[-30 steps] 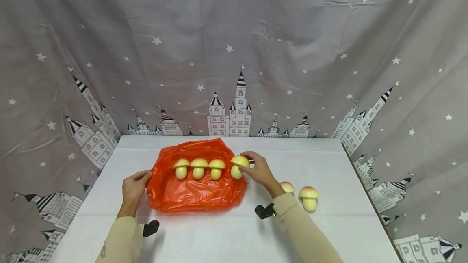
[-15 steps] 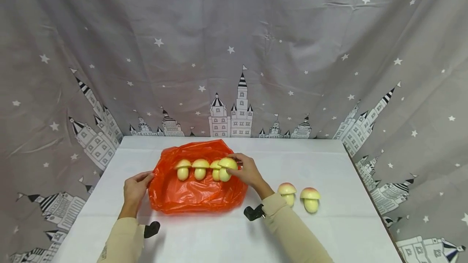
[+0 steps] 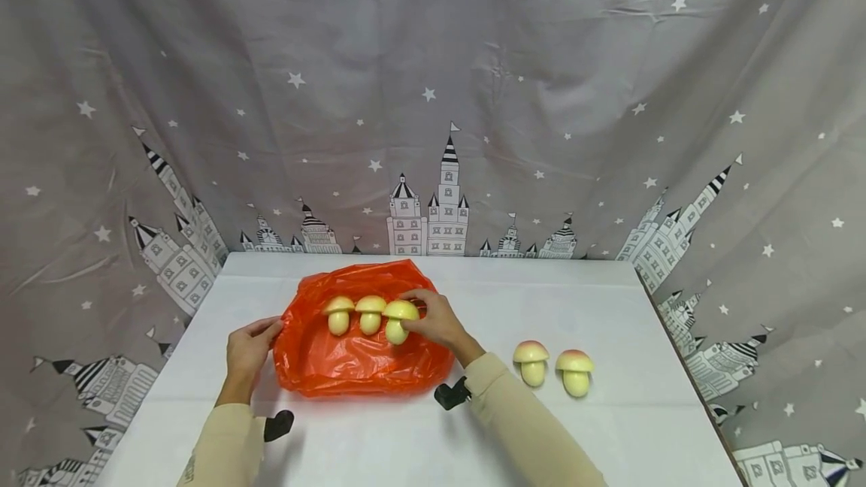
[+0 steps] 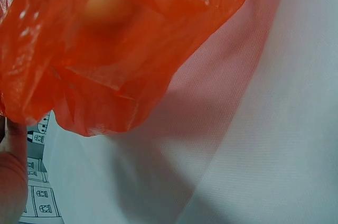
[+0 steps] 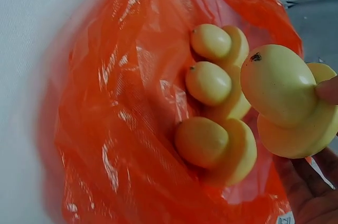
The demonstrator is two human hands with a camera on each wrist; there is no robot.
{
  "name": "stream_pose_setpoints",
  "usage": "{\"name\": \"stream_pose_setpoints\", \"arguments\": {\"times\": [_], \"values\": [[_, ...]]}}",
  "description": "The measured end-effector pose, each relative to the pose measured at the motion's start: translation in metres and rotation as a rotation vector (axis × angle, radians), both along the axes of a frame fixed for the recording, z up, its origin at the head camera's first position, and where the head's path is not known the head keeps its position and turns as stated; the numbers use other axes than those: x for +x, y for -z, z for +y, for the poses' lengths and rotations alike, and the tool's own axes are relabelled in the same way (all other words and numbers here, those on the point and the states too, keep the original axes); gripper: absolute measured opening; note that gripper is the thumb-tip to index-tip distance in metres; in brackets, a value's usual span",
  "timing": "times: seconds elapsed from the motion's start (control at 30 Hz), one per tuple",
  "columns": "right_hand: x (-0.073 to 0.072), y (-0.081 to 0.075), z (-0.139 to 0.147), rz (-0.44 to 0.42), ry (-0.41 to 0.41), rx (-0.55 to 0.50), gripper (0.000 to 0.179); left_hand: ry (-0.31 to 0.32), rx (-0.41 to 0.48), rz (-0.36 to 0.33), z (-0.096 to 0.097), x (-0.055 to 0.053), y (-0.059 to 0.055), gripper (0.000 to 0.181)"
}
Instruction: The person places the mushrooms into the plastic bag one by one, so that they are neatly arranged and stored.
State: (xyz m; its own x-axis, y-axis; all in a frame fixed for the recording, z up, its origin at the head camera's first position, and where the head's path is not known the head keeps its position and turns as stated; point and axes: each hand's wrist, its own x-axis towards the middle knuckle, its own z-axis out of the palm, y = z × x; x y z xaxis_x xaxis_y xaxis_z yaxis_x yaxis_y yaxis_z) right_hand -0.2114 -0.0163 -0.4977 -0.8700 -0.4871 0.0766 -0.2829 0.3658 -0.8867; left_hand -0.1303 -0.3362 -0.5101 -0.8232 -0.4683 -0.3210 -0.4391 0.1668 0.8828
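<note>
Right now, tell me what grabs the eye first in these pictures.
The orange plastic bag in the middle of the white table stands out first, with yellow toy mushrooms lined up inside it. The right hand holds another mushroom over the bag, while the left hand grips the bag's left edge. Two pink-capped mushrooms stand on the table to the right.

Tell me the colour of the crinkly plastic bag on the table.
Orange-red crinkly plastic bag, clearest in the head view.
</note>
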Motion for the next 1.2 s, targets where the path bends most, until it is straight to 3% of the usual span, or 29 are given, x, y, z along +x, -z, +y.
{"name": "stream_pose_setpoints", "arguments": {"times": [0.23,0.47,0.67,1.0,1.2], "values": [[0.002,0.002,-0.015,-0.051,-0.004,-0.002,0.041,-0.053,-0.004,0.002,-0.003,-0.003,0.003,0.045],[0.005,0.002,-0.028,-0.122,-0.007,-0.022,0.04,-0.003,0.035,-0.014,-0.005,0.0,0.001,0.046],[0.003,0.001,-0.038,-0.15,-0.002,-0.013,0.039,0.0,0.032,-0.017,-0.005,0.001,0.001,0.047],[-0.001,0.003,-0.058,-0.161,-0.015,-0.016,0.039,-0.031,-0.005,0.024,-0.017,-0.006,0.018,0.046],[0.0,0.008,-0.071,-0.175,-0.044,-0.027,0.041,-0.022,0.02,0.007,-0.011,-0.003,0.011,0.045]]}}
